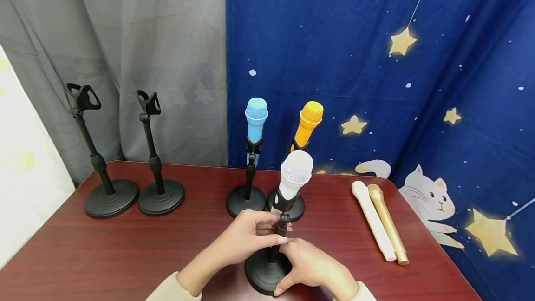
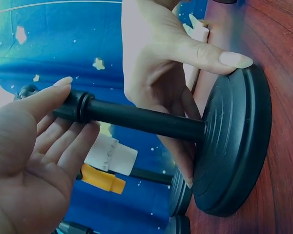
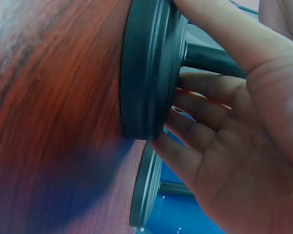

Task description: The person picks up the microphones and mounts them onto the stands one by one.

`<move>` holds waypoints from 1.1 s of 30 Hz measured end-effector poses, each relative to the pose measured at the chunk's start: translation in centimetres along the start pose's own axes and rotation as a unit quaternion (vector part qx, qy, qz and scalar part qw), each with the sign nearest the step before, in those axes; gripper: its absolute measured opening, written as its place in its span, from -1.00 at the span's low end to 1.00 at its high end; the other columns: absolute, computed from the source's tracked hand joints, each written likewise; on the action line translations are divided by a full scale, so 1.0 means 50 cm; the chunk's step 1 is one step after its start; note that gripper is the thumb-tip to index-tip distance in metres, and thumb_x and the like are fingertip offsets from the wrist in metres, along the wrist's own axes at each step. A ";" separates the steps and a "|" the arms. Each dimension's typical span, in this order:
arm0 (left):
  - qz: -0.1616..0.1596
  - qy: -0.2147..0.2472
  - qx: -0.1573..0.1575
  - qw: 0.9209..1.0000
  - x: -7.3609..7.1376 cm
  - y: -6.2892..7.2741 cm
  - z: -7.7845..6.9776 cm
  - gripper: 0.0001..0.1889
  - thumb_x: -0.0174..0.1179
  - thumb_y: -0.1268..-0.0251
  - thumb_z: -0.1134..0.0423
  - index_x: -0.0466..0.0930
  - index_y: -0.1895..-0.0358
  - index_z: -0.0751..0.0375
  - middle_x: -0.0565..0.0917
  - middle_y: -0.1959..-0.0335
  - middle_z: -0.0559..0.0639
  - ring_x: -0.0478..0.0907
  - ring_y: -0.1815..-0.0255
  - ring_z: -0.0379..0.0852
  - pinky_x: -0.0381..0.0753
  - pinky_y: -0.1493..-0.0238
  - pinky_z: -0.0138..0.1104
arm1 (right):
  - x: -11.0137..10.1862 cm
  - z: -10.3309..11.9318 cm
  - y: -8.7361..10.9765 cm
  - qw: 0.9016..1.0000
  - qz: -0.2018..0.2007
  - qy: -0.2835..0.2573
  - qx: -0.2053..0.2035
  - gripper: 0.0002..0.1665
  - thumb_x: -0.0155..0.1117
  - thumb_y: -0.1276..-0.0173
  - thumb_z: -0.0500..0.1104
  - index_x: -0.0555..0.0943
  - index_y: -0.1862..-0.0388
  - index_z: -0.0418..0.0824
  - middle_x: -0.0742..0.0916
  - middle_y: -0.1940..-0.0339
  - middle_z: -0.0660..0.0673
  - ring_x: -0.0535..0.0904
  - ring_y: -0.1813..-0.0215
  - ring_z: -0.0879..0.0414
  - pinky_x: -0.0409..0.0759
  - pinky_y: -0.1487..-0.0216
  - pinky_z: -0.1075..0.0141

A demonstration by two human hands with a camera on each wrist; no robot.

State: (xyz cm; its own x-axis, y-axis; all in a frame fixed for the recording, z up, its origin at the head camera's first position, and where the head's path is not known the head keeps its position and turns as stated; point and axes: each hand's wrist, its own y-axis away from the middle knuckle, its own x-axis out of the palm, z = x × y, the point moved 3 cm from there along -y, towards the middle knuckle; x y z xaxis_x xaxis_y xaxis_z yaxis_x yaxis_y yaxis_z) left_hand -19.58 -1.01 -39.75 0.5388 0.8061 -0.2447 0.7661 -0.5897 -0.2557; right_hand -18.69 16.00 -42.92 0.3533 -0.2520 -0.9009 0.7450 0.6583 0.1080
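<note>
A white microphone (image 1: 296,169) sits tilted in the clip of a black tabletop stand (image 2: 141,119) near the table's front. My left hand (image 1: 250,236) holds the upper part of this stand's pole, thumb on one side and fingers on the other. Lower down, my right hand (image 1: 311,264) grips the round base (image 2: 234,141), its thumb at the near rim and its fingers along the far side. The right wrist view shows the base (image 3: 149,68) close against the tabletop. Right behind stand a blue microphone (image 1: 256,117) and an orange microphone (image 1: 309,120), each in its own black stand.
Two black stands with bare clips, one at the far left (image 1: 110,199) and one beside it (image 1: 160,196), stand on the reddish-brown table (image 1: 200,226). At the right lie a white microphone (image 1: 374,222) and a gold microphone (image 1: 388,224), side by side. Curtains hang behind.
</note>
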 end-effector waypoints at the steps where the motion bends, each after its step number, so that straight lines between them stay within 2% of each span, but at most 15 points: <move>1: -0.011 -0.006 -0.002 1.000 0.000 0.000 -0.001 -0.67 0.36 -0.31 0.29 0.69 -0.12 0.25 0.78 -0.02 0.14 0.75 -0.06 -0.09 0.68 -0.10 -0.42 | 0.000 0.000 0.000 1.000 0.000 -0.001 0.001 -0.32 0.73 0.15 0.13 0.67 0.04 -0.05 0.69 0.22 0.25 0.50 0.20 0.47 0.51 0.11 0.51; 4: -0.042 -0.029 -0.003 0.999 0.002 0.000 -0.004 -0.69 0.41 -0.25 0.28 0.71 -0.05 0.21 0.80 0.05 0.08 0.76 0.06 -0.26 0.70 -0.03 -0.44 | 0.000 0.000 0.000 1.000 -0.001 -0.001 0.003 -0.35 0.73 0.16 0.13 0.66 0.09 -0.04 0.69 0.24 0.26 0.50 0.22 0.46 0.51 0.12 0.52; 7: -0.065 -0.056 0.006 0.996 0.005 0.002 -0.006 -0.70 0.44 -0.22 0.25 0.72 -0.01 0.19 0.81 0.09 0.03 0.76 0.12 -0.30 0.71 0.02 -0.46 | 0.000 0.000 0.000 1.000 -0.003 -0.003 0.002 -0.35 0.74 0.17 0.13 0.67 0.09 -0.02 0.71 0.24 0.26 0.51 0.22 0.47 0.52 0.11 0.51; 11: -0.093 -0.087 0.028 0.991 0.012 0.006 -0.007 -0.67 0.49 -0.17 0.19 0.73 0.01 0.15 0.81 0.12 0.02 0.77 0.16 -0.28 0.72 0.06 -0.45 | 0.001 0.000 0.003 1.000 -0.005 -0.024 0.002 -0.21 0.75 0.17 0.11 0.64 -0.10 0.01 0.74 0.05 0.21 0.55 0.11 0.46 0.56 0.02 0.48; 14: -0.141 -0.132 0.055 0.980 0.020 0.010 -0.011 -0.66 0.55 -0.08 0.15 0.74 0.06 0.10 0.80 0.15 -0.05 0.75 0.20 -0.31 0.74 0.12 -0.42 | 0.001 -0.002 0.003 0.999 -0.003 -0.040 0.002 -0.08 0.75 0.17 0.10 0.58 -0.25 0.06 0.71 -0.11 0.20 0.56 0.00 0.45 0.57 -0.08 0.45; 16: -0.187 -0.171 0.071 0.965 0.027 0.014 -0.016 -0.66 0.58 -0.02 0.12 0.74 0.12 0.04 0.78 0.19 -0.14 0.72 0.26 -0.36 0.74 0.18 -0.44 | 0.002 -0.002 0.002 0.999 0.000 -0.040 -0.003 -0.06 0.75 0.16 0.10 0.57 -0.28 0.07 0.69 -0.15 0.22 0.55 -0.07 0.44 0.56 -0.14 0.44; 20: -0.270 -0.254 0.098 0.924 0.041 0.023 -0.027 -0.62 0.64 0.12 0.05 0.68 0.22 -0.04 0.70 0.31 -0.25 0.64 0.39 -0.47 0.64 0.32 -0.59 | 0.002 -0.002 0.001 0.999 -0.004 -0.032 -0.012 -0.04 0.75 0.17 0.09 0.56 -0.29 0.09 0.67 -0.19 0.25 0.53 -0.14 0.43 0.53 -0.22 0.42; 22: -0.293 -0.303 0.110 0.900 0.048 0.026 -0.031 -0.56 0.67 0.20 0.02 0.65 0.24 -0.03 0.66 0.35 -0.27 0.56 0.45 -0.52 0.55 0.38 -0.65 | 0.002 -0.001 0.001 0.999 -0.009 -0.035 -0.011 -0.04 0.76 0.19 0.08 0.57 -0.29 0.07 0.68 -0.17 0.25 0.54 -0.11 0.45 0.54 -0.20 0.44; 25: -0.307 -0.369 0.124 0.868 0.058 0.028 -0.035 -0.49 0.69 0.28 -0.02 0.60 0.25 0.01 0.58 0.41 -0.26 0.42 0.50 -0.55 0.40 0.46 -0.69 | 0.002 0.000 0.003 0.999 -0.013 -0.053 -0.007 -0.06 0.78 0.21 0.04 0.59 -0.25 0.07 0.70 -0.10 0.27 0.55 -0.02 0.48 0.55 -0.14 0.47; 27: -0.312 -0.395 0.129 0.854 0.062 0.027 -0.037 -0.48 0.68 0.27 -0.05 0.56 0.28 0.01 0.54 0.45 -0.24 0.33 0.52 -0.54 0.32 0.50 -0.69 | 0.002 0.000 0.004 0.998 -0.015 -0.055 -0.006 -0.04 0.78 0.22 0.03 0.57 -0.26 0.05 0.69 -0.10 0.27 0.54 -0.02 0.48 0.55 -0.14 0.47; 29: -0.314 -0.400 0.126 0.852 0.064 0.025 -0.038 -0.49 0.67 0.24 -0.03 0.54 0.30 0.02 0.51 0.47 -0.23 0.30 0.53 -0.53 0.28 0.51 -0.68 | 0.002 -0.001 0.005 0.999 -0.017 -0.046 -0.011 -0.02 0.78 0.21 0.04 0.56 -0.28 0.04 0.68 -0.13 0.25 0.53 -0.05 0.46 0.54 -0.18 0.45; 31: -0.316 -0.391 0.117 0.857 0.065 0.023 -0.039 -0.52 0.66 0.21 0.00 0.53 0.32 0.02 0.53 0.47 -0.23 0.34 0.53 -0.51 0.31 0.51 -0.67 | 0.002 -0.001 0.005 0.999 -0.021 -0.031 -0.016 0.02 0.77 0.21 0.06 0.53 -0.32 0.03 0.66 -0.18 0.22 0.52 -0.11 0.43 0.53 -0.24 0.42; 33: -0.315 -0.374 0.104 0.866 0.064 0.021 -0.041 -0.55 0.66 0.19 0.04 0.55 0.34 0.04 0.58 0.45 -0.23 0.44 0.51 -0.47 0.40 0.48 -0.63 | 0.002 -0.003 0.005 0.999 -0.022 -0.022 -0.018 0.03 0.77 0.20 0.08 0.52 -0.33 0.03 0.66 -0.20 0.20 0.52 -0.14 0.41 0.53 -0.25 0.40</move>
State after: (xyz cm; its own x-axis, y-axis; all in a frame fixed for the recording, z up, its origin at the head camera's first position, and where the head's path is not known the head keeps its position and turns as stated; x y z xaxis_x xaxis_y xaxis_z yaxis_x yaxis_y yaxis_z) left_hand -16.32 1.05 -38.88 -0.3999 0.7597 -0.5127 0.7038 -0.1039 -0.7028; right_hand -18.55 16.25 -43.05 0.3456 -0.3121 -0.8849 0.7398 0.6708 0.0523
